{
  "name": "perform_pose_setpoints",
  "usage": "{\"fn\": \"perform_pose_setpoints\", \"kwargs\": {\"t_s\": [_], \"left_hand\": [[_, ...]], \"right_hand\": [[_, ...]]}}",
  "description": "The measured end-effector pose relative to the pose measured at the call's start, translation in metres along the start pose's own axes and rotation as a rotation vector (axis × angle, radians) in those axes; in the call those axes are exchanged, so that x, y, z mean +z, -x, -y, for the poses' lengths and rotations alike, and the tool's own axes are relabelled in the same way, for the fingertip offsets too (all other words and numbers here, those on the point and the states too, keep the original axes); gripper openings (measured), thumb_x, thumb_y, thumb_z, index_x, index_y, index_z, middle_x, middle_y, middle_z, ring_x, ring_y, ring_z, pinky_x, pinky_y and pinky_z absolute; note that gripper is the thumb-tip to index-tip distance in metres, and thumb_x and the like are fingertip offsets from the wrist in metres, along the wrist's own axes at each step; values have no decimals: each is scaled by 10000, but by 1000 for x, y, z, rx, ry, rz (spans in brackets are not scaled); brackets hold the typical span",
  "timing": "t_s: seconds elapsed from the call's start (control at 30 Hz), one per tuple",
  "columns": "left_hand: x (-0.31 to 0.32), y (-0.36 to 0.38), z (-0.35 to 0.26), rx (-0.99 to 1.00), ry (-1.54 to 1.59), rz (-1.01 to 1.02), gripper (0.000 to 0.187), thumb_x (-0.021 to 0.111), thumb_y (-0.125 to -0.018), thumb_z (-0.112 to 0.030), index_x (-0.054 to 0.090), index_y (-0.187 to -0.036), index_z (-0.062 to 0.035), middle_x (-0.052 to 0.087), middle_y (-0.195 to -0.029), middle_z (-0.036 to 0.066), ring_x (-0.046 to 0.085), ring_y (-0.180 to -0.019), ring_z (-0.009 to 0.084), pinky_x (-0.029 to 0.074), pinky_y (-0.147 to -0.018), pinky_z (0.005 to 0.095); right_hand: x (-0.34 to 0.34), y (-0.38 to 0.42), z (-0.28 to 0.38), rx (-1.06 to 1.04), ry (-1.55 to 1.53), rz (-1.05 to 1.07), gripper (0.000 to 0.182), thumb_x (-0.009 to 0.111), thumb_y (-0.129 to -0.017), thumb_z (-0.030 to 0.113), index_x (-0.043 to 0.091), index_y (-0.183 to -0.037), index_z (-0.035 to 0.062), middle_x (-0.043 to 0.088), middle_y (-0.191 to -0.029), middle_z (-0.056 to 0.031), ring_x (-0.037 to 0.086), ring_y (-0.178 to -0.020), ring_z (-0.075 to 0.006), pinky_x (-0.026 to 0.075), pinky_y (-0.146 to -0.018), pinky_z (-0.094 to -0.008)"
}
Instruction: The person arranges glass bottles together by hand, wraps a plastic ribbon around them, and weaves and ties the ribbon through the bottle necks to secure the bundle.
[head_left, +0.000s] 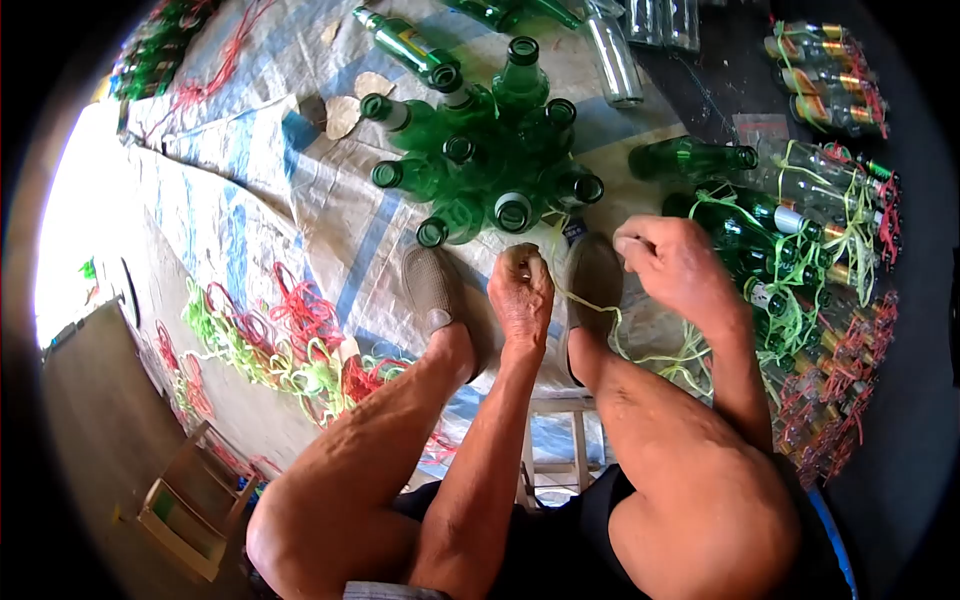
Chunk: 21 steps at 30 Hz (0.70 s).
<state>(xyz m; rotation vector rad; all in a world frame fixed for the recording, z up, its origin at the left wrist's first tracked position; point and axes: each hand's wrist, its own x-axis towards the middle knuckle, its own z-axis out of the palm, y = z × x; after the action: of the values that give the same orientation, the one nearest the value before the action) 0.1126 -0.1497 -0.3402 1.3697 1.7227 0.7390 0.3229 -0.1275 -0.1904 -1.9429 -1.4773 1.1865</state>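
A tight cluster of green glass bottles [460,150] stands upright on the sheet in front of my feet. Just below its nearest bottle neck, my left hand [522,295] is closed with its fingers curled together. My right hand [678,262] is raised to the right of the cluster, thumb and fingers pinched together. What either hand pinches, if anything, is too small or hidden to make out. A thin pale green plastic string [590,302] runs from the cluster's lower right side, past my left hand, down over my right shoe [592,285].
A blue-striped woven sheet [340,215] covers the floor. Red and green string [290,335] lies in piles at left. String-tied green bottles [770,240] and pinkish bundles [840,380] line the right. Loose green [405,42] and clear bottles [612,60] lie at the back.
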Motion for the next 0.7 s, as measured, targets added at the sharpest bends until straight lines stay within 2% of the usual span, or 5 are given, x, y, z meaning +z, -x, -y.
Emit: {"fn": "perform_pose_setpoints", "kwargs": {"t_s": [0.03,0.17,0.2,0.53,0.7], "left_hand": [[-4,2,-11,31,-23,-38,125,695,-964,-110,740,-1023,-9,752,-845,138,725,-776,200,569,-737,322],[-14,12,-55,39,87,-195,181,717,-952,-95,676,-1094,8,705,-979,129,695,-752,194,553,-660,342],[-15,13,-59,16,165,-170,332,755,-928,-69,610,-1211,27,636,-1152,139,675,-782,185,546,-632,323],[-24,-4,-121,45,284,-322,638,820,-860,-95,525,-1419,-3,575,-1304,159,648,-823,219,556,-674,326],[-29,-22,-113,75,253,-259,498,810,-880,-80,622,-1339,-39,637,-1196,123,654,-736,174,564,-652,311]], "right_hand": [[-11,1,13,-84,46,-2,114,677,-963,75,711,-962,-34,698,-731,-104,641,-656,-130,511,-626,-316],[-37,-9,76,-366,30,-150,100,699,-967,52,711,-1033,-22,699,-794,-83,631,-724,-92,505,-644,-282],[-37,-17,90,-446,13,-221,104,737,-925,78,694,-974,-3,732,-809,-168,734,-707,-312,555,-635,-381],[-11,-115,156,-736,494,-238,301,737,-859,107,608,-1118,21,603,-1049,-233,636,-1010,-447,520,-918,-476],[10,-168,128,-858,830,-251,341,781,-876,305,691,-1136,103,717,-1023,-128,712,-966,-352,487,-934,-484]]}}
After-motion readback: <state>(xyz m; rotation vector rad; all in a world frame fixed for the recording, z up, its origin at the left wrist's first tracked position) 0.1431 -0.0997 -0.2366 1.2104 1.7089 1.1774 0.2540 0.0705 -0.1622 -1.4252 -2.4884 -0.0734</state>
